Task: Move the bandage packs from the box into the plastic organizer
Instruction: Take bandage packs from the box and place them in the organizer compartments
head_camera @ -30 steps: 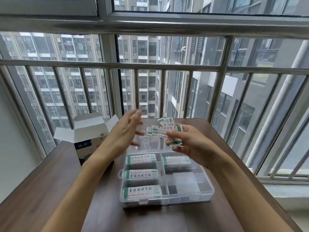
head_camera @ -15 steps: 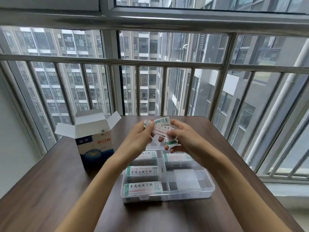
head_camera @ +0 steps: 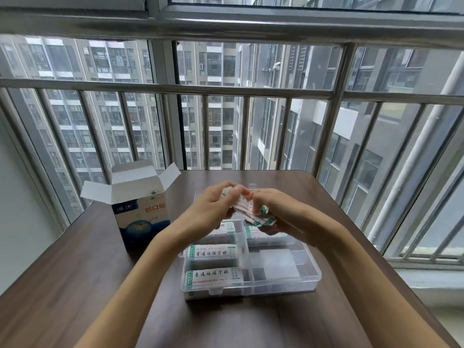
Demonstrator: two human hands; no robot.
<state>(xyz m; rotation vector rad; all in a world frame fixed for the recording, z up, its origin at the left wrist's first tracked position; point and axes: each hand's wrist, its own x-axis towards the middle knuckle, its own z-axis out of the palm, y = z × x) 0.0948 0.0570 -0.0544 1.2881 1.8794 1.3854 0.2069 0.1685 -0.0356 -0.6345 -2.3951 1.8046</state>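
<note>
Both hands, left hand (head_camera: 213, 205) and right hand (head_camera: 281, 212), pinch half-hidden bandage packs (head_camera: 247, 208)

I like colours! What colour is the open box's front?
Dark blue below a white band, with red lettering: the box, seen in the head view.

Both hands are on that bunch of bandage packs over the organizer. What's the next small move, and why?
Probably lower the bandage packs into a bare right-side compartment of the plastic organizer. The left hand and right hand grip the bunch above it, and the left column already holds packs.
</note>
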